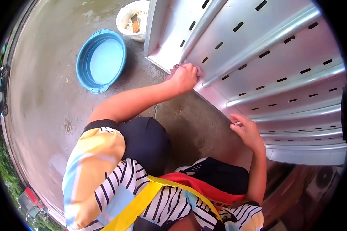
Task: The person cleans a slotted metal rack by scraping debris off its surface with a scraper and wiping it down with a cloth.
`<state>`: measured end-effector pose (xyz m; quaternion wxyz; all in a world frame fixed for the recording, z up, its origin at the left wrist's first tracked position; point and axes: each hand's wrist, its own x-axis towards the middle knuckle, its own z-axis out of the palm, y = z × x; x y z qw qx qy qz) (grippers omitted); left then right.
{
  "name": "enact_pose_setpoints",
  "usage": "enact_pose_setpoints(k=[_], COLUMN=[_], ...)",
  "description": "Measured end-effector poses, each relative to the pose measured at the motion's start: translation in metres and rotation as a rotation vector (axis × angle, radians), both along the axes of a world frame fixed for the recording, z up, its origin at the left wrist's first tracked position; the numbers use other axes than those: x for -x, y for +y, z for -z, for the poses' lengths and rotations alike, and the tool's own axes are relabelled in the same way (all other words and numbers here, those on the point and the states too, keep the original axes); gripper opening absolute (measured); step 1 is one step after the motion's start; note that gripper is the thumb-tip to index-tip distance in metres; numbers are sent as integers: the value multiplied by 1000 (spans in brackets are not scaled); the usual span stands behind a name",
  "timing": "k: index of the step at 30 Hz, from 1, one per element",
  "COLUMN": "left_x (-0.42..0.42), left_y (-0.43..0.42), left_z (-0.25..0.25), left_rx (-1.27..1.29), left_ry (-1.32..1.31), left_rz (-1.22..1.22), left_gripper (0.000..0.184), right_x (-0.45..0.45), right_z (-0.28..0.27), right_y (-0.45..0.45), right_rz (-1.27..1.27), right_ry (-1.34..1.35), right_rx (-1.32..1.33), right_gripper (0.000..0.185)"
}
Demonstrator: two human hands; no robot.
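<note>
My left hand (186, 78) is closed around a dull pink cloth (199, 72). It presses the cloth to the bottom edge of a large silvery metal panel (235, 46) with rounded ribs and rows of dark slots. Lower down, my right hand (243, 130) holds nothing; its fingers are loosely bent and apart, close to the panel's edge. Whether its fingertips touch the metal, I cannot tell.
A blue plastic basin (106, 61) with light liquid stands on the wet concrete floor (50, 96). Beside it, a white bucket (121, 19) holds pale lumpy material and a brownish object. My knees are bent close to the panel.
</note>
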<state>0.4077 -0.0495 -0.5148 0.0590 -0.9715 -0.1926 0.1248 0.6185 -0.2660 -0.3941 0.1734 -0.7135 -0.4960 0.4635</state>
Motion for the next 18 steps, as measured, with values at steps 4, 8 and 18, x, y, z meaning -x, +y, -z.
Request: enact_pose_setpoints(k=[4,8,18], left_x=[44,89,45], left_y=[25,66,46], left_z=[-32,-34,-22], left_rx=[148,-66,600], left_ry=[311,90,-53], left_rz=[-90,-190,-99], left_gripper=[33,17,25], right_x=[-5,-17,-6], right_z=[1,13,8], right_y=[-13,-19,12], right_rz=[-2,124,21], right_ry=[25,84,67], right_rx=[-6,13,-82], right_gripper=[35,35,34])
